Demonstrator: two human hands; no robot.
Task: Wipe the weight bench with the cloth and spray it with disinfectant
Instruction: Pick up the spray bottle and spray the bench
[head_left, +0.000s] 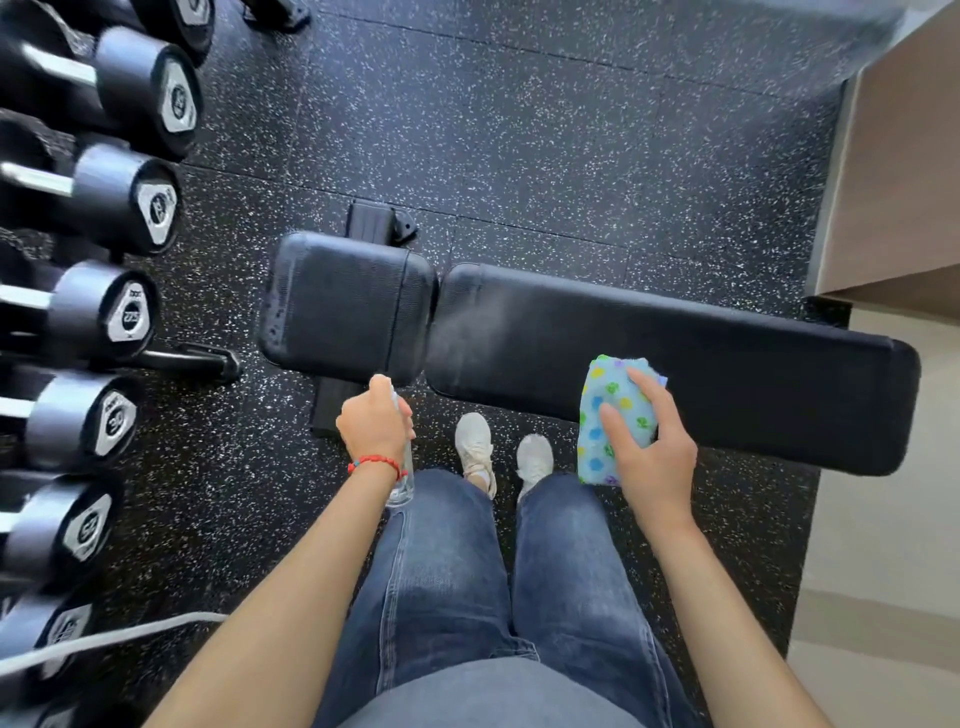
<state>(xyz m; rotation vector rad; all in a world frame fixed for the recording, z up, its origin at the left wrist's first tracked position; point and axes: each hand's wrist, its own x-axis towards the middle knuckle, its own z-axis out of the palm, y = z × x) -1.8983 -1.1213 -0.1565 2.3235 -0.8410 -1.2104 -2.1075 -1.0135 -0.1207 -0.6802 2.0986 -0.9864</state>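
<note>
The black padded weight bench (727, 364) lies across the view, its short seat pad (348, 306) on the left and its long back pad on the right. My left hand (376, 421) is shut on a clear spray bottle (404, 478), held at the seat pad's near edge; a faint mist hangs over the gap between the pads. My right hand (649, 447) grips a light blue cloth (610, 415) with coloured paw prints, held at the long pad's near edge.
A rack of black dumbbells (98, 312) runs down the left side. The floor (519, 130) is black speckled rubber. A beige wall or cabinet (893, 182) stands at the right. My legs in jeans and white shoes (501, 452) stand right before the bench.
</note>
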